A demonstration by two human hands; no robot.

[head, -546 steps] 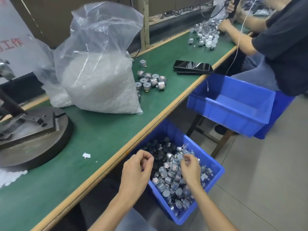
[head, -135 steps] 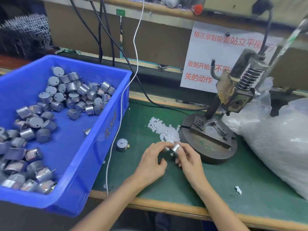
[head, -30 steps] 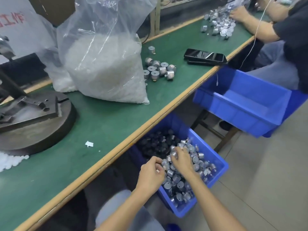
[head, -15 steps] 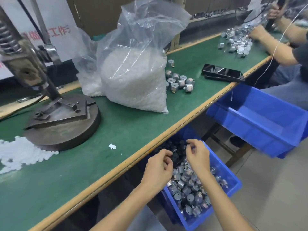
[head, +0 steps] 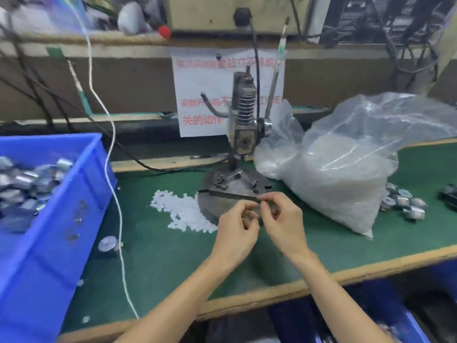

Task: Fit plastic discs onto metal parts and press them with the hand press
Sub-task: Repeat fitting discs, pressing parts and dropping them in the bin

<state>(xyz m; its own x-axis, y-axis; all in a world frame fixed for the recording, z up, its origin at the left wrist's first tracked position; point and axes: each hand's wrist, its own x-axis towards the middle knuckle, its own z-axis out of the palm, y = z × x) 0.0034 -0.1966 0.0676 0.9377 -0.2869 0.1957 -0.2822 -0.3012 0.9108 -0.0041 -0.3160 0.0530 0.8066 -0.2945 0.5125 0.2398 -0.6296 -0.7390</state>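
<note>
A white paper sign (head: pixel 197 95) on the wall behind the hand press (head: pixel 243 134) carries red Chinese print, mostly blurred; only its bottom line reads clearly, "关的动作".

The left grip (head: pixel 238 227) and right grip (head: pixel 284 219) were held close together, fingers curled, over the green worktop (head: pixel 160 263); any contents were blurred. The hand press (head: pixel 243 134) was seen just behind them, white plastic discs (head: pixel 183 211) just left, a filled bag (head: pixel 341 174) to the right.

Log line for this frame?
stage: pre-press | left hand, right hand: fingertips together over press base, contents blurred | disc pile: left of base | hand press: not gripped
</note>
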